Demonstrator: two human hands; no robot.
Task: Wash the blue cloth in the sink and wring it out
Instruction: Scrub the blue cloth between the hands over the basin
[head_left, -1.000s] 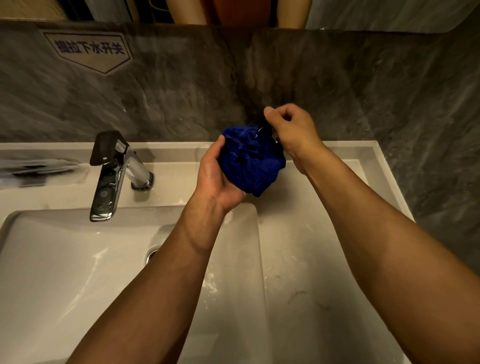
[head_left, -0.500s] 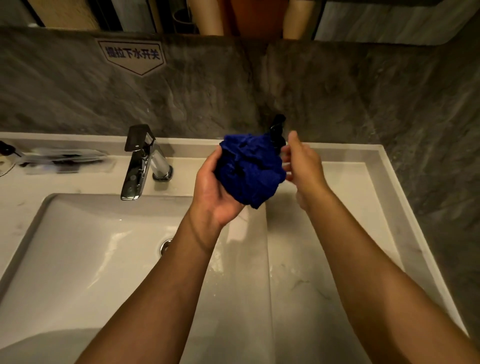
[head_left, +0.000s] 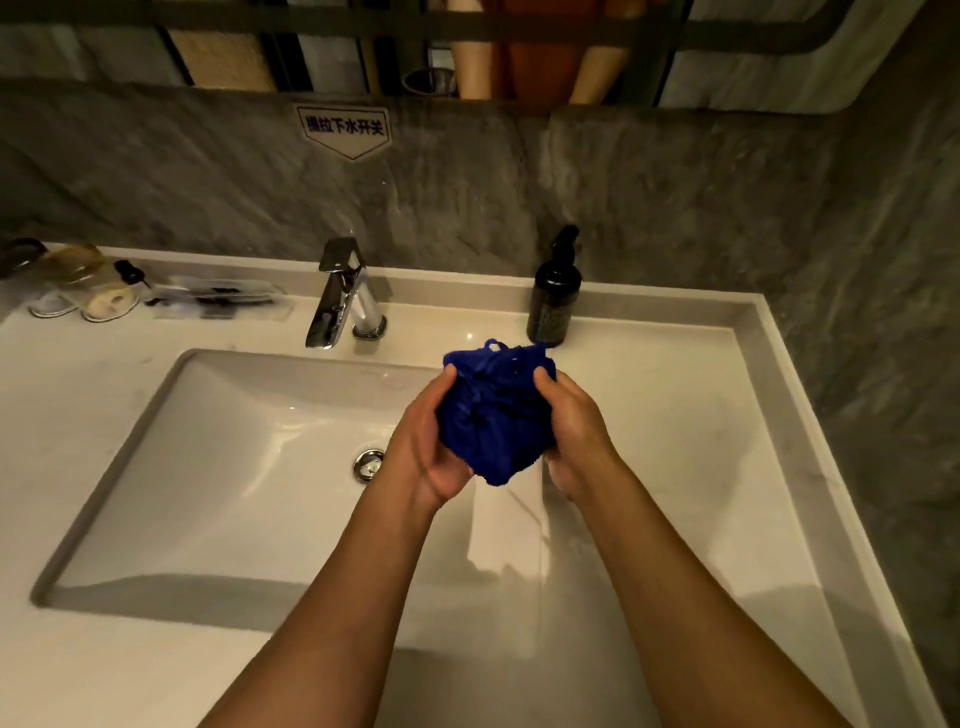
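Both hands were up over the vanity top, and the blue cloth (head_left: 493, 415) sat bunched into a ball between them. The left hand (head_left: 423, 447) cupped it from one side, fingers curled in against the fabric; the right hand (head_left: 571, 426) pressed in from the other, thumb over the top edge. Both were grasping the cloth, held in the air just right of the sink (head_left: 208, 467), above the basin's right rim and the flat counter (head_left: 701, 415) beside it.

The sink was a white rectangular basin sunk into a pale, glossy stone top, with a round metal drain (head_left: 369, 464) at its middle, just left of the left wrist. Behind the sink stood a chrome faucet (head_left: 343, 296), its spout angled down toward the basin. Right of the faucet, at the back of the counter, stood a dark pump bottle (head_left: 555, 296), just behind the cloth. Far left of the sink lay a clutter of small toiletries (head_left: 88, 291) and a clear tray (head_left: 218, 300).

The wall behind the sink was grey, veined stone, carrying a white sign (head_left: 345, 130) with Chinese characters above the faucet. Above that ran the lower edge of a mirror (head_left: 519, 52). The light was dim and warm.
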